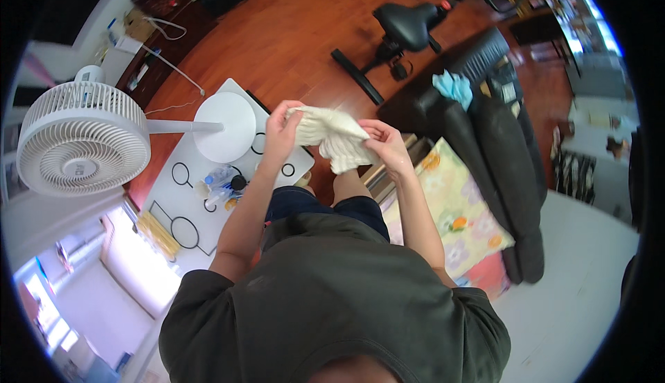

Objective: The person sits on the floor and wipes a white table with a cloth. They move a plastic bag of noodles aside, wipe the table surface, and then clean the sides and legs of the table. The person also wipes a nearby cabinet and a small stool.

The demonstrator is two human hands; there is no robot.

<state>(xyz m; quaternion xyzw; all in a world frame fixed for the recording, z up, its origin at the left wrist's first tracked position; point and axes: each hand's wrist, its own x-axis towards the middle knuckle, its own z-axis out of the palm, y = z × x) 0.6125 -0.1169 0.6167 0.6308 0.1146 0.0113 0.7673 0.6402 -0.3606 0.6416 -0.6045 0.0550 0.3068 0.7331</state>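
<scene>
A cream ribbed knit cloth (332, 131) is stretched between my two hands, in front of my body and above the wooden floor. My left hand (283, 131) pinches its left end between thumb and fingers. At the right end, my right hand (385, 143) grips an edge near the top corner. The middle of the cloth is bunched, and its lower part hangs in folds towards my knee. Whether it is a garment I cannot tell.
To the left, a white fan (83, 138) stands on a white table (171, 190) with plastic bottles. An exercise bike (408, 24) is ahead. On the right are a dark leather sofa (488, 149), a light blue cloth (453, 87) and a flowered cushion (452, 211).
</scene>
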